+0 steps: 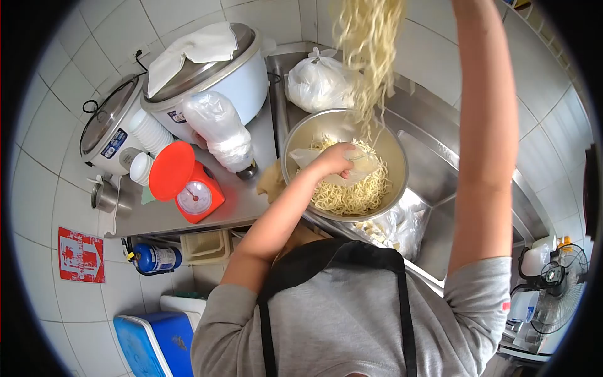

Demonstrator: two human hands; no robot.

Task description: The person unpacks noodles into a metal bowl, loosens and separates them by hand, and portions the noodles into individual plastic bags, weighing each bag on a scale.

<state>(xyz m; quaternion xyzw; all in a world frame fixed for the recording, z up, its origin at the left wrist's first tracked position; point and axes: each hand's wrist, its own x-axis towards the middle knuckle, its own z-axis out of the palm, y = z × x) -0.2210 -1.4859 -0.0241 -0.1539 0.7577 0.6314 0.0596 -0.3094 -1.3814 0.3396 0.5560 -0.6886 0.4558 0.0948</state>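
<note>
A large metal bowl [400, 188] holds a heap of pale yellow noodles [352, 200]. My left hand [337, 161] is inside the bowl above the noodles, its fingers closed on a thin translucent plastic bag [364, 164] that spreads out on both sides of the hand. My right forearm [482, 94] reaches up along the right, and the hand is cut off by the top edge. A long bunch of noodles [369, 53] hangs down into the bowl from beyond that edge; what holds it is out of sight.
Left counter: red kitchen scale [193, 198], wrapped stack in plastic [218, 129], white cups [149, 133], two rice cookers [251, 81] [103, 147]. A tied white bag [320, 80] stands behind the bowl. Another plastic bag [402, 227] lies in the steel sink [433, 182]. A fan [561, 289] stands right.
</note>
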